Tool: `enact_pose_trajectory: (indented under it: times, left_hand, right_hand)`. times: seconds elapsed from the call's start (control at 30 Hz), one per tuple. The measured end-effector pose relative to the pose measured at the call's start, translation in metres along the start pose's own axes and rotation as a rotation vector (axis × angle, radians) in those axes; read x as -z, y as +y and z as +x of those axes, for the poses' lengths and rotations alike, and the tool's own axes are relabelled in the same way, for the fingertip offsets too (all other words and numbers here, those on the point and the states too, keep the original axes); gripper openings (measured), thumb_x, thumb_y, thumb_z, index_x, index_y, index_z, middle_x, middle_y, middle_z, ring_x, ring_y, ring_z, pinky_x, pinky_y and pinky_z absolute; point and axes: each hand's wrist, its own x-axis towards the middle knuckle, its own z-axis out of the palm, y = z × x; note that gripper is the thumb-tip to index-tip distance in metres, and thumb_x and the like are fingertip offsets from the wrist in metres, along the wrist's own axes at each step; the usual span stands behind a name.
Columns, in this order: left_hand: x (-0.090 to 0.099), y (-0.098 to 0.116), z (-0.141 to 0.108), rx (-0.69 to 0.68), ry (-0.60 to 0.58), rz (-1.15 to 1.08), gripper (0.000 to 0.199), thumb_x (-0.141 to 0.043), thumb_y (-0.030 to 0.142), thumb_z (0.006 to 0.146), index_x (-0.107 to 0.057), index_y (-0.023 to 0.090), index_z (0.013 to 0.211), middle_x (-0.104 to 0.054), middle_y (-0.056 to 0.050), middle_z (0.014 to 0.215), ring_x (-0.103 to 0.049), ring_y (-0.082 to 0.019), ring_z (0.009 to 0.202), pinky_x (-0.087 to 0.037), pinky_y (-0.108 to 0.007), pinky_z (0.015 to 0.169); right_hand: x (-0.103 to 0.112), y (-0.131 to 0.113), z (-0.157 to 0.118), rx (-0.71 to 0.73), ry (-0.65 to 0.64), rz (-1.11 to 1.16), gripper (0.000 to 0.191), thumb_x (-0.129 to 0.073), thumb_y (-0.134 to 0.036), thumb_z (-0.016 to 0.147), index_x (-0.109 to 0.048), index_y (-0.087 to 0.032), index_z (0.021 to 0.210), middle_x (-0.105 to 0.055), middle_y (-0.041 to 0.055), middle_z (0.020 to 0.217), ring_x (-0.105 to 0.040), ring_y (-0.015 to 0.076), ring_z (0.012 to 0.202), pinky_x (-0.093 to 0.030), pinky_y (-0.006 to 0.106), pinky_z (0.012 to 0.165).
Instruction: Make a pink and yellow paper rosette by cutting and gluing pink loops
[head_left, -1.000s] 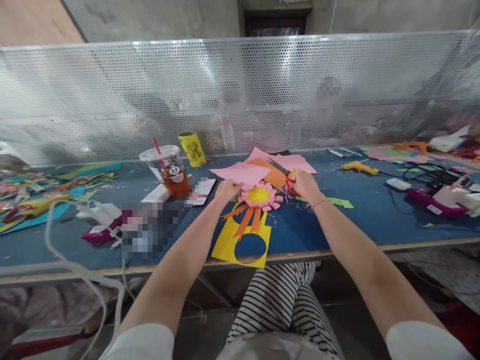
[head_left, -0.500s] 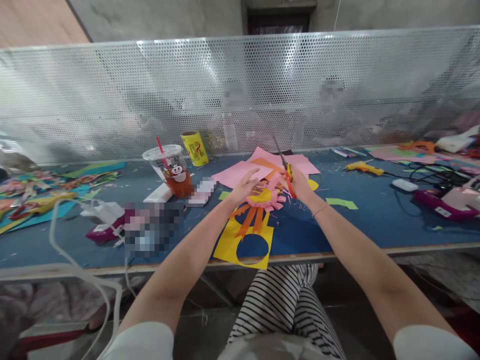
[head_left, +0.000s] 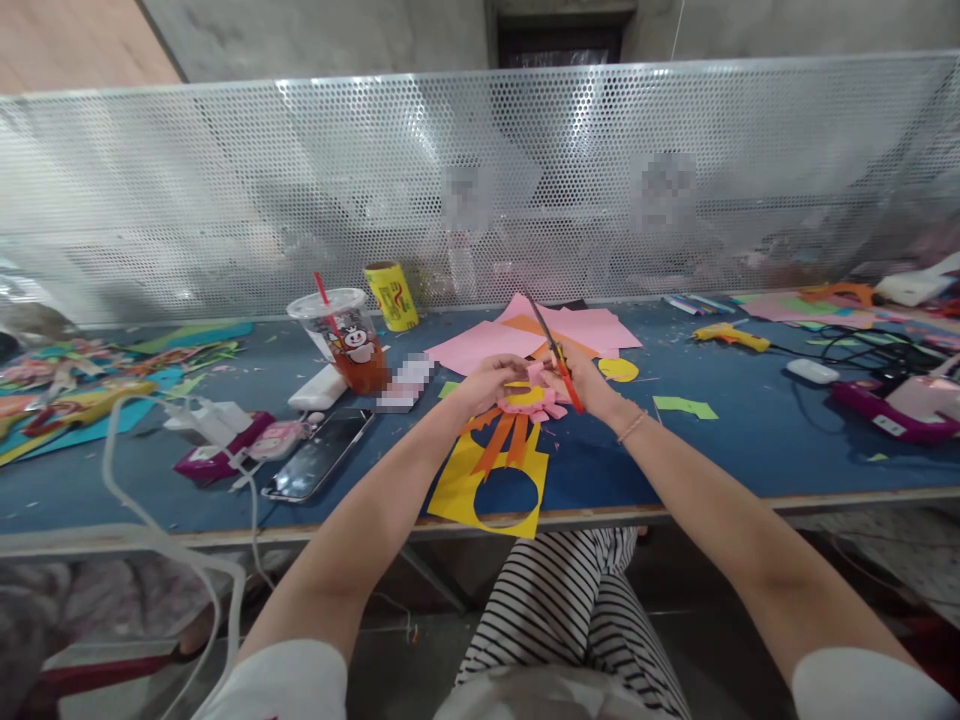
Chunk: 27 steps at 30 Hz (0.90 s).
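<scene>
A paper rosette point(head_left: 527, 397) with a pink pleated rim, yellow middle and orange tails point(head_left: 504, 442) lies before me on the blue table. Curled over its upper left edge, my left hand point(head_left: 493, 378) grips the rosette; the fingertips are partly hidden. My right hand point(head_left: 586, 382) holds scissors point(head_left: 564, 372) with red and yellow handles, blades pointing up and away to the left. Its fingertips also touch the rosette's pink rim on the right. Beneath the tails is a yellow sheet point(head_left: 456, 480) with a round hole, reaching over the table's front edge.
Pink sheets point(head_left: 472, 345) lie behind my hands, with a yellow paper circle point(head_left: 619, 371) at right. Left stand a drink cup point(head_left: 360, 355), a yellow roll point(head_left: 391, 298) and a phone point(head_left: 322, 455). A yellow glue gun point(head_left: 731, 337) and cables are right. A perforated metal screen point(head_left: 300, 200) stands behind.
My left fingers have curled in from a more stretched pose onto the rosette. My right hand has moved slightly left and down, the scissors tilting further left, uncovering more of the yellow circle.
</scene>
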Motion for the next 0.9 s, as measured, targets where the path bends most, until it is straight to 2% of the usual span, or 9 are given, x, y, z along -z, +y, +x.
enact_pose_trajectory:
  times: [0.13,0.33,0.43,0.57,0.63,0.7,0.77,0.9]
  left_hand:
    - [0.001,0.0,0.002,-0.081,0.081,0.029,0.023,-0.072,0.023,0.057,-0.062,0.012,0.075,-0.063,-0.004,0.075,-0.061,-0.012,0.069,-0.047,-0.032,0.075]
    - [0.011,-0.005,0.009,-0.197,0.236,0.111,0.025,-0.074,0.016,0.048,-0.058,0.012,0.067,-0.059,0.0,0.066,-0.057,-0.01,0.062,-0.046,-0.025,0.064]
    - [0.012,-0.001,0.008,-0.222,0.334,0.065,0.029,-0.072,0.012,0.047,-0.054,0.014,0.07,-0.057,0.001,0.069,-0.056,-0.009,0.062,-0.046,-0.024,0.061]
    - [0.009,0.006,0.007,-0.236,0.49,0.012,0.043,-0.071,0.007,0.045,-0.056,0.016,0.085,-0.059,-0.002,0.092,-0.058,-0.011,0.073,-0.048,-0.025,0.067]
    - [0.008,0.008,0.007,-0.224,0.45,-0.011,0.047,-0.071,0.007,0.046,-0.058,0.016,0.09,-0.061,-0.004,0.096,-0.059,-0.014,0.079,-0.048,-0.027,0.072]
    - [0.009,0.009,0.008,-0.209,0.357,-0.036,0.044,-0.071,0.008,0.048,-0.061,0.014,0.09,-0.064,-0.005,0.092,-0.061,-0.016,0.08,-0.048,-0.029,0.076]
    - [0.01,0.008,0.009,-0.192,0.29,-0.062,0.038,-0.071,0.011,0.05,-0.063,0.012,0.087,-0.066,-0.005,0.085,-0.061,-0.016,0.078,-0.048,-0.03,0.076]
    - [0.013,0.005,0.009,-0.17,0.272,-0.101,0.026,-0.073,0.015,0.05,-0.064,0.01,0.074,-0.065,-0.004,0.07,-0.06,-0.013,0.066,-0.049,-0.029,0.071]
  right_hand:
    - [0.0,-0.008,-0.001,-0.025,-0.039,0.12,0.022,-0.054,-0.035,0.074,-0.043,-0.02,0.083,-0.06,0.0052,0.086,-0.058,0.0149,0.07,-0.05,0.033,0.069]
    - [-0.002,-0.004,-0.001,-0.026,-0.114,0.259,0.022,-0.055,-0.037,0.075,-0.042,-0.021,0.083,-0.061,0.0033,0.088,-0.06,0.0158,0.081,-0.049,0.034,0.078]
    - [-0.001,0.003,0.002,-0.056,-0.069,0.199,0.022,-0.054,-0.037,0.075,-0.042,-0.021,0.083,-0.061,0.0031,0.086,-0.06,0.0164,0.08,-0.049,0.034,0.077]
    - [0.009,0.008,0.007,-0.132,0.076,-0.028,0.02,-0.053,-0.034,0.073,-0.042,-0.02,0.084,-0.061,0.0043,0.082,-0.058,0.0173,0.074,-0.047,0.033,0.07]
    - [0.016,0.011,0.009,-0.216,0.162,-0.206,0.018,-0.053,-0.031,0.072,-0.043,-0.02,0.083,-0.06,0.0047,0.079,-0.057,0.0184,0.072,-0.045,0.032,0.066]
    - [0.024,0.018,0.009,-0.299,0.193,-0.362,0.015,-0.05,-0.027,0.072,-0.044,-0.02,0.085,-0.06,0.0059,0.079,-0.056,0.0193,0.072,-0.043,0.03,0.064]
    - [0.031,0.027,0.008,-0.37,0.183,-0.481,0.017,-0.048,-0.025,0.072,-0.046,-0.018,0.088,-0.061,0.0085,0.082,-0.057,0.0204,0.074,-0.042,0.029,0.063]
    - [0.043,0.048,0.005,-0.44,0.134,-0.668,0.022,-0.049,-0.03,0.072,-0.048,-0.015,0.089,-0.061,0.0146,0.088,-0.058,0.0235,0.08,-0.04,0.029,0.065]
